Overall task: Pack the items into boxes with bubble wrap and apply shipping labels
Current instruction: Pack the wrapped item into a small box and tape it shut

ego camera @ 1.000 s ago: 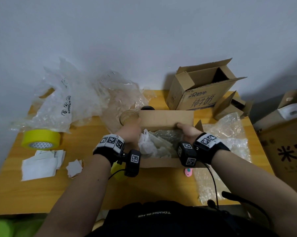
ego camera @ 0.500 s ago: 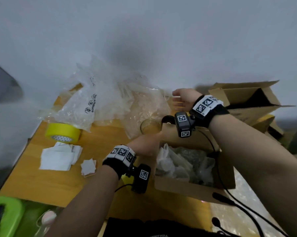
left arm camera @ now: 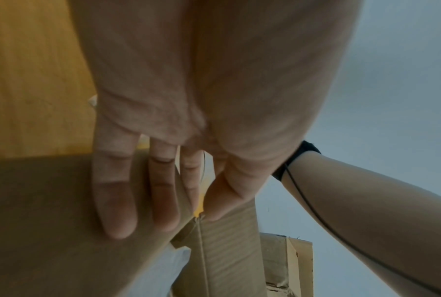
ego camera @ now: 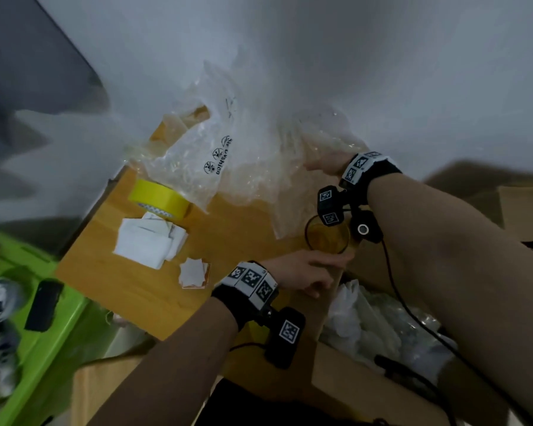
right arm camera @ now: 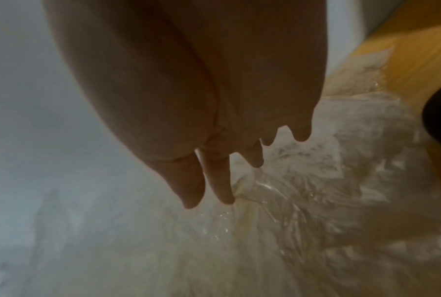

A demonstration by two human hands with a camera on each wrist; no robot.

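Observation:
An open cardboard box [ego camera: 336, 375] sits at the lower right with plastic-wrapped items [ego camera: 369, 321] inside. My left hand [ego camera: 308, 269] rests at its left corner; in the left wrist view the straight fingers [left arm camera: 118, 201] lie flat on the outer cardboard wall [left arm camera: 36, 221], with the thumb on the adjoining flap. My right hand [ego camera: 323, 162] reaches across to the crumpled heap of clear bubble wrap [ego camera: 259, 161] at the back of the table. Its straight fingertips [right arm camera: 222, 191] touch the plastic [right arm camera: 303, 201] and grip nothing.
A drinking glass [ego camera: 326, 238] stands between my hands, just beyond the box. A yellow tape roll [ego camera: 159, 199], white labels [ego camera: 145, 244] and a small label stack [ego camera: 194, 272] lie on the wooden table [ego camera: 130, 290]. Left of the table is a green bin [ego camera: 44, 342]; more boxes [ego camera: 523, 210] stand far right.
My right hand left the box's far flap and moved up and left to the bubble wrap heap. The view swung left. My left hand stayed at the box's left corner.

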